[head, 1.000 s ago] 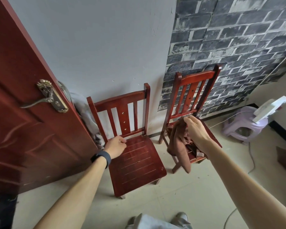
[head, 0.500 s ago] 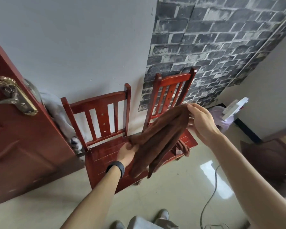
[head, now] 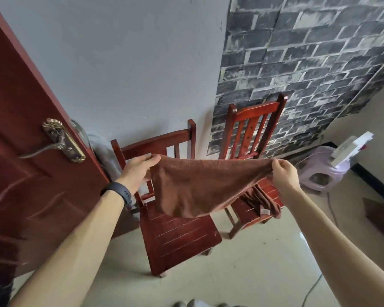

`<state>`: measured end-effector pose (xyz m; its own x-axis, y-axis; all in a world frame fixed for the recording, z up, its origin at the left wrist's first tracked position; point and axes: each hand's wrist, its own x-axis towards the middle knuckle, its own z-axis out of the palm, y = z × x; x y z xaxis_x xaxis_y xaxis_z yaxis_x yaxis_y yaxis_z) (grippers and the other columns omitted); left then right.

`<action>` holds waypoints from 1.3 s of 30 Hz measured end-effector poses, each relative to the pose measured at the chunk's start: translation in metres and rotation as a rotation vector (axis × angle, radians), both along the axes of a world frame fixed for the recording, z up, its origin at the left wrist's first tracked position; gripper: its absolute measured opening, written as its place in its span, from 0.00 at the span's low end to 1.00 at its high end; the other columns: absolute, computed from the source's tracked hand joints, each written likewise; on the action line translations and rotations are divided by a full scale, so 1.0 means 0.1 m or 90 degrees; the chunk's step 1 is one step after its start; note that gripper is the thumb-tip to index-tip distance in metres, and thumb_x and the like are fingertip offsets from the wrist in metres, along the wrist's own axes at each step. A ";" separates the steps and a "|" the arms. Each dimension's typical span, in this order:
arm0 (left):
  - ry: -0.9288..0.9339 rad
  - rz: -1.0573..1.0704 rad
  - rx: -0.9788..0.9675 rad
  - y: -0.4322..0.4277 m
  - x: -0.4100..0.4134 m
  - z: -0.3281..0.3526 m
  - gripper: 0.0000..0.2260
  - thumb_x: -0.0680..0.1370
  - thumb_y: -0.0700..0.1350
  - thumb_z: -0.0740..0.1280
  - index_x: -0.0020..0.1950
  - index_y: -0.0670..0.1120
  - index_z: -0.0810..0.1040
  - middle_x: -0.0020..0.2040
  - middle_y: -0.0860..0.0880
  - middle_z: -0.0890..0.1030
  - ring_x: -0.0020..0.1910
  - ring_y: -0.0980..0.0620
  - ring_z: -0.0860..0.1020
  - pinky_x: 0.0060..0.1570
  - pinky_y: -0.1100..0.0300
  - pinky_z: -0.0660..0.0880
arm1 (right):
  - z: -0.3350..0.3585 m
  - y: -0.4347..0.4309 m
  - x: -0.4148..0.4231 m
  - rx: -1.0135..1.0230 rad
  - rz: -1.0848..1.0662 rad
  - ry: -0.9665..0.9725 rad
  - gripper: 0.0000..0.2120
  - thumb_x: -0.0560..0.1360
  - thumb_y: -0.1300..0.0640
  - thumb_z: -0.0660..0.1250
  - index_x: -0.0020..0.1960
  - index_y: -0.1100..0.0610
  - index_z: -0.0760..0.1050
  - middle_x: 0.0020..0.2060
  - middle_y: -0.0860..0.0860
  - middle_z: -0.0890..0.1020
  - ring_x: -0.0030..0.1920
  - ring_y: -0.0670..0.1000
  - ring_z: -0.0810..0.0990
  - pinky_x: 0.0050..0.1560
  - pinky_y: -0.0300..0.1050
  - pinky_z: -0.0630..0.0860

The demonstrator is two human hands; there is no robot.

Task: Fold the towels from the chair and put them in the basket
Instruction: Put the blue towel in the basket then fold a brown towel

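Your left hand (head: pixel 140 171) and right hand (head: pixel 284 175) each pinch a top corner of the towel (head: pixel 200 187), fingers curled onto the cloth. The towel hangs spread in the air between them, sagging to a point above the seat of the left chair (head: pixel 180 238). A second towel (head: pixel 263 201) lies bunched on the right chair (head: pixel 251 120), drooping over the seat's front edge. The door (head: pixel 20 173) stands beside the left chair.
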<state>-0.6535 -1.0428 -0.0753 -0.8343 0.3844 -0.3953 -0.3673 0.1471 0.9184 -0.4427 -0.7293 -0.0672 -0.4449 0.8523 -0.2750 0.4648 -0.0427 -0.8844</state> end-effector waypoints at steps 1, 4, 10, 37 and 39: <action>0.007 -0.006 -0.002 -0.03 -0.01 0.08 0.13 0.77 0.44 0.72 0.60 0.42 0.81 0.53 0.44 0.84 0.51 0.47 0.82 0.48 0.56 0.78 | 0.01 0.01 -0.07 -0.013 0.002 0.014 0.11 0.82 0.51 0.59 0.50 0.54 0.77 0.47 0.58 0.83 0.48 0.59 0.83 0.56 0.61 0.81; 0.045 0.010 -0.021 -0.11 -0.02 0.23 0.13 0.77 0.41 0.70 0.61 0.40 0.80 0.52 0.42 0.83 0.47 0.47 0.81 0.49 0.55 0.78 | 0.05 0.07 -0.21 -0.024 0.043 0.034 0.15 0.79 0.50 0.64 0.58 0.59 0.78 0.46 0.55 0.83 0.43 0.55 0.83 0.50 0.56 0.82; 0.104 0.152 -0.059 -0.25 0.16 0.30 0.14 0.75 0.37 0.72 0.58 0.47 0.77 0.48 0.48 0.82 0.47 0.50 0.80 0.47 0.58 0.76 | 0.22 0.10 -0.33 0.053 0.298 -0.025 0.25 0.72 0.65 0.74 0.65 0.54 0.71 0.51 0.52 0.81 0.50 0.50 0.81 0.47 0.43 0.78; 0.234 -0.212 -0.720 -0.91 1.34 -2.02 0.09 0.79 0.53 0.65 0.55 0.50 0.77 0.47 0.47 0.84 0.46 0.42 0.80 0.36 0.56 0.69 | -2.26 -0.17 0.03 0.214 0.556 -0.317 0.10 0.73 0.64 0.72 0.53 0.56 0.83 0.48 0.53 0.86 0.49 0.56 0.82 0.47 0.40 0.67; 0.248 -0.284 -0.768 -0.89 1.02 -2.26 0.12 0.81 0.56 0.62 0.57 0.51 0.77 0.49 0.46 0.84 0.47 0.41 0.81 0.38 0.55 0.71 | -2.45 -0.18 -0.29 0.218 0.545 -0.345 0.09 0.74 0.61 0.71 0.53 0.53 0.84 0.49 0.52 0.86 0.52 0.58 0.81 0.49 0.42 0.69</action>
<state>-0.5514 -1.1313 -0.3013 -0.8648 0.2335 -0.4445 0.1775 0.9703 0.1644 -0.4713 -0.7471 -0.3125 -0.8218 0.3832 -0.4216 0.5571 0.6956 -0.4537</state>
